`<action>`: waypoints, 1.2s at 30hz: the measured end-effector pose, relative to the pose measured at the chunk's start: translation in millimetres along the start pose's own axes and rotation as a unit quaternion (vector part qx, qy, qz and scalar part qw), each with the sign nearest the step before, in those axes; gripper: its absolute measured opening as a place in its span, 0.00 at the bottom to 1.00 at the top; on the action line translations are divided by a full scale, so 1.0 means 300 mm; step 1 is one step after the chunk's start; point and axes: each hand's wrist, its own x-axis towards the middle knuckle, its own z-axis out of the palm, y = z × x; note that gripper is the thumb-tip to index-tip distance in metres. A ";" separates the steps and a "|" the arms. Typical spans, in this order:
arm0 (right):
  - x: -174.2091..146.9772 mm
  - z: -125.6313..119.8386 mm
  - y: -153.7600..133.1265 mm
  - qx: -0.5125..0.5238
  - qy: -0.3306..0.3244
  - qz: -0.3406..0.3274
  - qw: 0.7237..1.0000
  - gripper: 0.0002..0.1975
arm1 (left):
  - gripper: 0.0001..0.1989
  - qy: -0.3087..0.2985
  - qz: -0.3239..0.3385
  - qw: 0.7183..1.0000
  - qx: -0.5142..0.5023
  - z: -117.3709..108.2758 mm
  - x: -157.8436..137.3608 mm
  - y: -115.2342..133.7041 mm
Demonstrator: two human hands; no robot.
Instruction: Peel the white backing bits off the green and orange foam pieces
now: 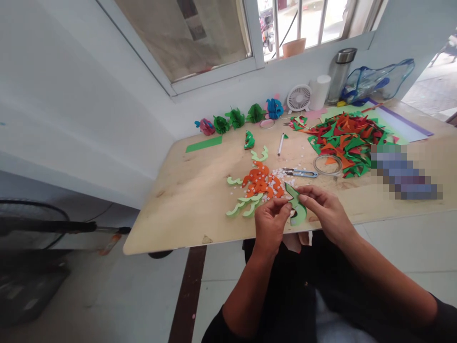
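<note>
Currently, a wavy-edged green paper cutout (301,213) is held up at the near edge of a pale wooden table (185,190), between the two hands. Its upper right edge is pinched between thumb and fingers of the right hand (329,213), closed down to the paper's thickness. The thumb and forefinger of the left hand (268,225) are brought together beside the cutout's left edge; whether anything is gripped between them cannot be told.

Just left of the cutout, orange curved paper cutouts (260,180) are heaped, dotted with small white squares (277,175). Pale green wavy paper strips (243,207) are spread around the heap. Blue-handled metal snips (302,173) are laid beyond the hands, near a clear ring-shaped tape roll (327,165). Behind the roll, a large pile of red, orange and green paper scraps (352,136) is noted. A white marker pen (281,144) is placed farther back. Along the wall, green folded-paper figures (236,117) are lined up between a pink one (206,126) and a blue one (274,109).
</note>
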 end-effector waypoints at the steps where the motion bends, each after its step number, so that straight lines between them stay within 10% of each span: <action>1: -0.006 -0.006 -0.002 -0.012 -0.019 0.004 1.000 0.11 | 0.06 0.000 0.015 1.000 0.011 -0.004 -0.004 -0.003; 14: -0.023 0.013 0.001 -0.301 0.021 -0.152 0.941 0.06 | 0.05 0.076 0.186 0.935 0.292 -0.008 -0.024 0.010; 20: -0.017 -0.008 -0.010 -0.218 -0.058 -0.055 0.973 0.09 | 0.06 0.007 0.099 0.983 0.157 -0.011 -0.014 -0.007; 30: 0.031 -0.022 -0.007 -0.259 -0.083 -0.027 0.962 0.15 | 0.07 -0.046 0.049 0.981 0.182 -0.040 0.030 0.012; 36: 0.025 -0.011 0.005 -0.302 -0.011 -0.088 0.949 0.12 | 0.04 0.061 0.274 0.897 0.341 -0.021 -0.003 0.004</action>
